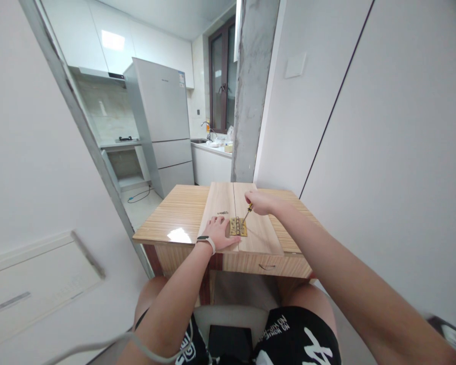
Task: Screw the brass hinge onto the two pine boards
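Two pale boards (220, 195) lie side by side on a wooden table (171, 208), with a narrow seam between them. A brass hinge (238, 226) lies across that seam. My left hand (218, 233) rests with its fingers spread on the left board, beside the hinge, its thumb reaching along the hinge's near edge. Closed around the handle of a screwdriver (248, 213) is my right hand (261, 202). The screwdriver slants down and its tip meets the hinge's right leaf. Small dark screws (223, 213) sit in a little pile beyond my left hand.
The table has a drawer with a handle (267, 266) at its front, above my knees. A grey fridge (163, 111) and a kitchen counter (213, 148) stand behind it. White walls flank both sides. A pale cable crosses near my left forearm.
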`<action>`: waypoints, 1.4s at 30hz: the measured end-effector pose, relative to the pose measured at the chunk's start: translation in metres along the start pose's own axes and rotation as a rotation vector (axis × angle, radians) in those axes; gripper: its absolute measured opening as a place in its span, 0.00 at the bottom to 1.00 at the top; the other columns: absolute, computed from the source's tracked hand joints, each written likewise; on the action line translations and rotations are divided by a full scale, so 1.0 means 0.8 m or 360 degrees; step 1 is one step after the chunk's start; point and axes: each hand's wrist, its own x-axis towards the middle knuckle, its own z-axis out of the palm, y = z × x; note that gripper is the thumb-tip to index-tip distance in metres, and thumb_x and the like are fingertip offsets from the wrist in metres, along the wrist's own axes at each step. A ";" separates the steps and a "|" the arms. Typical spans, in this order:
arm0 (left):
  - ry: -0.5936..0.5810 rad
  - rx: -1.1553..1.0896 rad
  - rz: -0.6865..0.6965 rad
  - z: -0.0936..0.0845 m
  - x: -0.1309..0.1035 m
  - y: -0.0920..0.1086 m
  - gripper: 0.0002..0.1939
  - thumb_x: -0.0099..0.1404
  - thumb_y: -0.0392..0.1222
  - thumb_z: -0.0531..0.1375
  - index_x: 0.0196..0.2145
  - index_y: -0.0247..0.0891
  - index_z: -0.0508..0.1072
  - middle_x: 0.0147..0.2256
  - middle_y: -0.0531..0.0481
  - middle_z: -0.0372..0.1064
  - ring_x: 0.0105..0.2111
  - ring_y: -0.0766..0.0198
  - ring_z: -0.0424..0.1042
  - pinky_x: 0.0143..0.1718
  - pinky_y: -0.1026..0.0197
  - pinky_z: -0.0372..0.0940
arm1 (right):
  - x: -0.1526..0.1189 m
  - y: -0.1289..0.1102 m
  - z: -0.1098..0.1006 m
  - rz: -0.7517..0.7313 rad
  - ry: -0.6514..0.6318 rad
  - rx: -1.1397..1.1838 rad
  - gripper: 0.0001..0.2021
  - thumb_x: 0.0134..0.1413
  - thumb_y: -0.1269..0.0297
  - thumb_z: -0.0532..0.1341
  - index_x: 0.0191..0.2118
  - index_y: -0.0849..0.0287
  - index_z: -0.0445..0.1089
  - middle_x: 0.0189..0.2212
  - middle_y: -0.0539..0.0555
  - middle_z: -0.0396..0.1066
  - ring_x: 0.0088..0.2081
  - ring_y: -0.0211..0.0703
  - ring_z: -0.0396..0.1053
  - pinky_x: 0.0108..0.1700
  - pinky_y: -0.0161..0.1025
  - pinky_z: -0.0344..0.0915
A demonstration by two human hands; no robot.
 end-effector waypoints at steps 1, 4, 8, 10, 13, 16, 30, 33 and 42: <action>0.0007 -0.0001 0.0003 0.000 0.000 0.000 0.45 0.57 0.81 0.51 0.60 0.47 0.66 0.58 0.40 0.63 0.58 0.40 0.59 0.59 0.41 0.56 | 0.000 0.000 0.000 -0.0006 0.0006 0.0004 0.12 0.54 0.77 0.62 0.44 0.60 0.70 0.48 0.61 0.72 0.42 0.45 0.70 0.37 0.36 0.59; 0.0003 -0.0007 0.0002 -0.002 -0.001 0.001 0.45 0.57 0.81 0.52 0.60 0.47 0.66 0.59 0.40 0.62 0.59 0.40 0.59 0.59 0.40 0.55 | 0.005 0.001 0.003 -0.0009 0.0057 0.0014 0.10 0.54 0.78 0.62 0.42 0.60 0.71 0.45 0.59 0.74 0.42 0.44 0.70 0.36 0.36 0.57; -0.0012 -0.0012 -0.0007 -0.003 -0.001 0.001 0.44 0.57 0.80 0.52 0.60 0.48 0.66 0.59 0.41 0.62 0.59 0.40 0.58 0.59 0.41 0.55 | 0.013 0.006 0.010 0.0005 0.0093 0.0007 0.08 0.55 0.75 0.64 0.40 0.59 0.73 0.42 0.57 0.76 0.40 0.44 0.71 0.34 0.36 0.55; -0.0003 -0.0005 -0.0010 -0.003 0.000 0.002 0.45 0.56 0.80 0.52 0.60 0.48 0.66 0.59 0.41 0.62 0.59 0.40 0.59 0.59 0.41 0.56 | 0.016 0.008 0.012 0.0024 0.0096 0.0002 0.06 0.56 0.72 0.65 0.40 0.59 0.73 0.42 0.57 0.77 0.40 0.44 0.72 0.34 0.36 0.55; 0.0000 0.0000 -0.0014 -0.001 0.000 0.001 0.45 0.56 0.81 0.52 0.60 0.48 0.66 0.58 0.41 0.62 0.58 0.41 0.59 0.59 0.41 0.56 | 0.016 0.008 0.011 0.0071 0.0082 -0.0005 0.05 0.59 0.68 0.64 0.41 0.58 0.74 0.43 0.58 0.77 0.41 0.45 0.72 0.34 0.36 0.56; -0.0008 -0.0005 -0.0020 -0.002 0.000 0.001 0.45 0.56 0.81 0.52 0.59 0.48 0.66 0.58 0.41 0.62 0.58 0.41 0.59 0.59 0.41 0.55 | 0.013 0.006 0.008 0.0080 0.0074 0.0000 0.05 0.61 0.67 0.63 0.41 0.58 0.74 0.43 0.59 0.77 0.41 0.47 0.72 0.35 0.38 0.57; -0.0039 -0.0011 -0.0031 -0.005 -0.002 0.002 0.45 0.56 0.81 0.52 0.60 0.47 0.66 0.60 0.41 0.61 0.60 0.40 0.58 0.60 0.41 0.54 | 0.014 0.009 0.013 -0.0114 0.0001 -0.0024 0.14 0.53 0.79 0.62 0.44 0.58 0.72 0.47 0.58 0.73 0.41 0.43 0.71 0.35 0.34 0.57; -0.0036 -0.0014 -0.0026 -0.004 -0.001 0.001 0.45 0.56 0.81 0.52 0.60 0.47 0.66 0.60 0.41 0.61 0.60 0.40 0.58 0.60 0.41 0.54 | 0.016 0.009 0.014 -0.0095 0.0029 -0.0015 0.14 0.52 0.80 0.62 0.42 0.58 0.73 0.45 0.56 0.74 0.41 0.42 0.70 0.34 0.34 0.56; -0.0012 -0.0015 -0.0014 -0.003 -0.002 0.000 0.46 0.56 0.81 0.51 0.60 0.47 0.66 0.60 0.40 0.62 0.60 0.40 0.58 0.60 0.41 0.55 | 0.017 0.005 0.011 0.0035 0.0066 -0.0026 0.07 0.58 0.70 0.63 0.42 0.57 0.74 0.43 0.58 0.77 0.42 0.45 0.72 0.35 0.36 0.57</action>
